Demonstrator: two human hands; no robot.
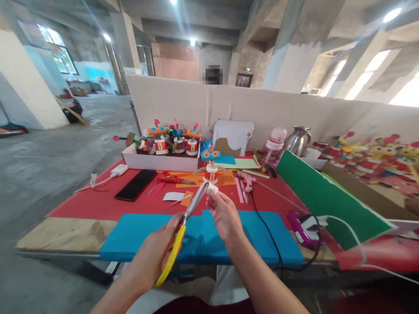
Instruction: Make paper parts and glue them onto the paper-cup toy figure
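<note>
Our left hand point(157, 255) gripping yellow scissors point(183, 226), blades up at 1 o'clock, our right hand point(224, 216) pinching a white roll point(211, 189), above the counter's point(81, 205) blue sheet point(137, 235)

No legible text, label, brand, number or sign was visible on any item on the desk point(81, 205) or the walls.

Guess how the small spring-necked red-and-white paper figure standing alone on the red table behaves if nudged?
The small spring-necked red-and-white paper figure probably weighs little: it looks like paper. It likely tips easily, since a wide blue-and-orange head sits high over a narrow drum base. The coiled neck would probably wobble.
</note>
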